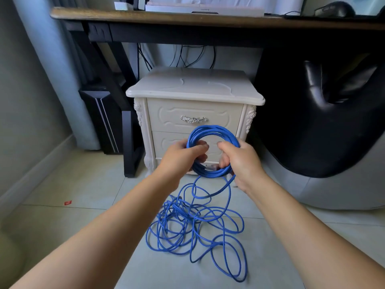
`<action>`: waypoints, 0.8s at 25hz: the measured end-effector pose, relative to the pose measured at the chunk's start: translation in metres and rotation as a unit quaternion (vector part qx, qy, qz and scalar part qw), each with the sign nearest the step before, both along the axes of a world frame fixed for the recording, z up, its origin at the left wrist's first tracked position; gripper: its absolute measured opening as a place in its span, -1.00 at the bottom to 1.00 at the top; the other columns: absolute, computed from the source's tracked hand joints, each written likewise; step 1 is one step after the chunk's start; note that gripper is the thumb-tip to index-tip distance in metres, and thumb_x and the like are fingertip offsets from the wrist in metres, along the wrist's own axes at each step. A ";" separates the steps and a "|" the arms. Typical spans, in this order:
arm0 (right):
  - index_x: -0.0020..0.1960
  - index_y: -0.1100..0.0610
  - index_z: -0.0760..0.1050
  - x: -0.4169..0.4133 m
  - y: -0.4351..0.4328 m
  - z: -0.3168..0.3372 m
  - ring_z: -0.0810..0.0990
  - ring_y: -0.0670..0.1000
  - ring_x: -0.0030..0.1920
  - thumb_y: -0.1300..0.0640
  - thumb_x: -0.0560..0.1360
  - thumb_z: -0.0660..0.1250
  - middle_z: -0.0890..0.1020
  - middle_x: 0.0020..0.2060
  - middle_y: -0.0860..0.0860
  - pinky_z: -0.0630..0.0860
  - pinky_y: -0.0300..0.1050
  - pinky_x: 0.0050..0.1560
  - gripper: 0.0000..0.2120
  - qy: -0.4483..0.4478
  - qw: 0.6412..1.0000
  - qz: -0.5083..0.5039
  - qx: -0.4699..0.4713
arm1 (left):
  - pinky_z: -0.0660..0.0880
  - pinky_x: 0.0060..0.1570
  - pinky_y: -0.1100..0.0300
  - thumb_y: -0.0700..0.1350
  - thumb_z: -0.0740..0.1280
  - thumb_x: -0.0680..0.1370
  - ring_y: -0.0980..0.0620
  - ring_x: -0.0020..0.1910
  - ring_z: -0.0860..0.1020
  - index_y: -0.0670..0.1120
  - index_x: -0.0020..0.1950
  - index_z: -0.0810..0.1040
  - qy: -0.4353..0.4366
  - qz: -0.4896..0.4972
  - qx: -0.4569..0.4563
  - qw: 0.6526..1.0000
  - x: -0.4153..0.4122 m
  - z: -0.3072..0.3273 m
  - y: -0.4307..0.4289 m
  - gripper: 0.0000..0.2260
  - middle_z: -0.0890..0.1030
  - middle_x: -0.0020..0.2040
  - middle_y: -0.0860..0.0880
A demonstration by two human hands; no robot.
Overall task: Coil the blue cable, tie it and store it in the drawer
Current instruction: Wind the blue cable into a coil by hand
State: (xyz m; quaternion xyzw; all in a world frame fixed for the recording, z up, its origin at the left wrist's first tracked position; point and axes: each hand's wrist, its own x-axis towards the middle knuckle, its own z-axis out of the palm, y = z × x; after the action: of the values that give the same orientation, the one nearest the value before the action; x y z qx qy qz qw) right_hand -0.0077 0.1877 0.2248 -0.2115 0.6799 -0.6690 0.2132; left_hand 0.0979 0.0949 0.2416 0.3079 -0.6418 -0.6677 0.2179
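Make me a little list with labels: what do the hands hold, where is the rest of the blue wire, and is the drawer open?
Coil: loops of blue cable, held up in front of the nightstand
Left hand: grips the coil's left side
Right hand: grips the coil's right side
Loose cable: tangled heap on the floor, joined to the coil
Top drawer: closed
Tie: none seen

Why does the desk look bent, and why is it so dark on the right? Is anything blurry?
Head view: the wide-angle lens bows the desk edge and stretches the forearms toward the corners; soft light leaves a pale sheen on the nightstand top; the black chair sinks into shadow; the blue cable looks sharp, the far desktop slightly soft.
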 end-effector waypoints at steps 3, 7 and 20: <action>-0.20 0.07 0.50 -0.001 0.003 0.006 0.45 -0.02 -0.57 0.18 0.45 0.30 0.39 -0.64 -0.05 0.64 0.24 -0.13 -0.93 0.097 0.988 0.087 0.082 | 0.59 -0.08 0.09 -0.28 0.40 0.50 0.04 -0.26 0.62 -0.06 0.11 0.57 0.024 -0.047 -0.051 0.997 0.006 0.008 -0.012 -0.78 0.63 -0.18 -0.03; -0.21 -0.03 0.49 0.008 0.007 0.021 0.46 -0.05 -0.58 0.26 0.49 0.28 0.45 -0.61 -0.11 0.61 -0.12 -0.35 -0.79 0.203 0.949 0.167 0.171 | 0.59 -0.27 0.24 -0.34 0.32 0.49 0.20 -0.42 0.50 -0.03 0.16 0.54 -0.055 -0.121 -0.218 0.967 0.011 0.013 -0.009 -0.69 0.55 -0.22 -0.01; 0.10 0.13 0.51 0.015 0.010 0.008 0.62 0.08 -0.20 -0.06 0.32 0.53 0.58 -0.32 0.07 0.57 0.02 -0.06 -0.55 -0.213 0.946 0.230 -0.082 | 0.22 -0.45 0.20 -0.26 0.26 0.55 0.07 -0.52 0.25 -0.10 -0.06 0.64 0.023 0.144 -0.068 0.987 -0.006 0.003 -0.015 -0.83 0.32 -0.56 0.11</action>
State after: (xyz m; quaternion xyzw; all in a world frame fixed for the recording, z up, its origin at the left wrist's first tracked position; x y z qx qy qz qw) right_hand 0.0070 0.1973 0.2331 -0.2319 0.4945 -0.6842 0.4833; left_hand 0.0919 0.0794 0.2444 0.3662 -0.6298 -0.5907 0.3467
